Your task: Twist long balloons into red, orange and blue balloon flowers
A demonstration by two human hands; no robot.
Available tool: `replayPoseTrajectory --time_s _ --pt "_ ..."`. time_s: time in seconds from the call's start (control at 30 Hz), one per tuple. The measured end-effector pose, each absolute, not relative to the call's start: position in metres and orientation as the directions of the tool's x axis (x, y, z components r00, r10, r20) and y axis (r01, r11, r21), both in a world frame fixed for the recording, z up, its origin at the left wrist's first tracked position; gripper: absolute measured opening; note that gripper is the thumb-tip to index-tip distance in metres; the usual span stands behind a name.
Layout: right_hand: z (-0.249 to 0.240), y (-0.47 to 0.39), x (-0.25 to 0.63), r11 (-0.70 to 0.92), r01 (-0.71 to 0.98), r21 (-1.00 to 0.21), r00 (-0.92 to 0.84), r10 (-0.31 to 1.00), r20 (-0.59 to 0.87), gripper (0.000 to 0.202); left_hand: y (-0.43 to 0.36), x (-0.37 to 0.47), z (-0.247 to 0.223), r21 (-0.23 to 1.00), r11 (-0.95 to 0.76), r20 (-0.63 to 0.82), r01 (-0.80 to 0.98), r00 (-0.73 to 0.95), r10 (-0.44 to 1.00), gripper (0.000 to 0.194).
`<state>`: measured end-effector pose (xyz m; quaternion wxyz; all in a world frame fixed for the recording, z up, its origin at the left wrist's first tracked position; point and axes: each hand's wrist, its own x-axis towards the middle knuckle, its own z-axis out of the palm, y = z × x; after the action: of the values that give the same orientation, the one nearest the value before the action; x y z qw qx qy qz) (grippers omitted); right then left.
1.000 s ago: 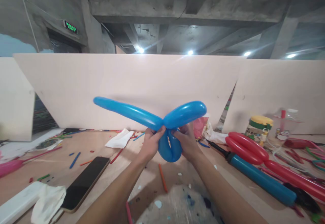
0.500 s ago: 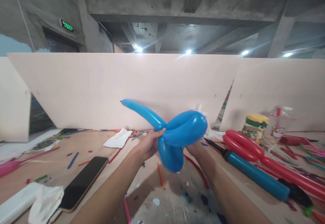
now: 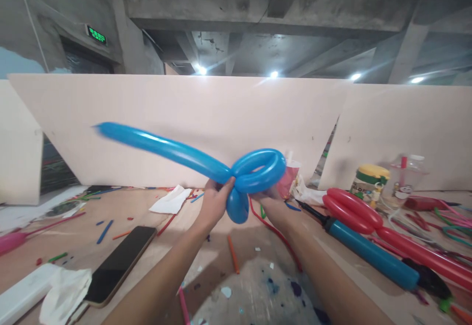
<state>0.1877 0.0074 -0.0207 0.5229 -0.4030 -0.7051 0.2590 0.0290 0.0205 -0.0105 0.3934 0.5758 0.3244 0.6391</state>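
A blue twisting balloon (image 3: 165, 150) is held up over the table in front of me. Its long straight end points to the upper left, a closed loop sits at the right, and a short rounded part hangs below the twist. My left hand (image 3: 217, 199) grips it at the twist, thumb on the near side. Under the loop, my right hand (image 3: 271, 202) touches the balloon from beneath; most of its fingers are hidden behind the loop, so their grip does not show.
A blue balloon pump (image 3: 372, 253) and red twisted balloon (image 3: 354, 212) lie at right, near a yellow-lidded jar (image 3: 370, 185). At left are a phone (image 3: 123, 263), tissue (image 3: 66, 290) and white paper (image 3: 171, 199). A pale panel (image 3: 177, 103) stands behind. Balloon scraps litter the table.
The blue balloon has turned: its straight end now reaches farther left and shows longer, the loop shows its opening, and the hanging part looks smaller. Both hands have shifted slightly upward.
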Motion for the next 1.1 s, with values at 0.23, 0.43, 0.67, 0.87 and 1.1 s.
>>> replayPoseTrajectory --time_s 0.23,0.43,0.67,0.87,1.1 --pt "-0.014 -0.001 0.159 0.409 -0.349 -0.843 0.135 0.912 0.386 0.037 0.006 0.039 -0.011 0.842 -0.536 0.538 0.058 -0.023 0.843 0.033" --pt "-0.004 -0.004 0.158 0.295 -0.561 -0.773 0.099 0.952 0.291 0.016 0.007 0.043 -0.013 0.869 -0.441 0.470 -0.225 0.098 0.877 0.032" --pt "-0.002 -0.014 0.168 0.201 -0.541 -0.817 -0.104 0.948 0.302 0.019 0.008 0.037 -0.012 0.852 0.051 0.207 -0.520 0.426 0.881 0.038" --pt "0.010 -0.016 0.185 0.285 -0.346 -0.894 -0.070 0.942 0.327 0.033 0.007 0.035 -0.006 0.841 0.076 0.265 -0.536 0.530 0.806 0.040" --pt "0.006 -0.015 0.169 0.428 -0.185 -0.884 -0.077 0.891 0.448 0.056 0.013 0.034 -0.014 0.816 -0.579 0.565 0.006 -0.225 0.794 0.025"
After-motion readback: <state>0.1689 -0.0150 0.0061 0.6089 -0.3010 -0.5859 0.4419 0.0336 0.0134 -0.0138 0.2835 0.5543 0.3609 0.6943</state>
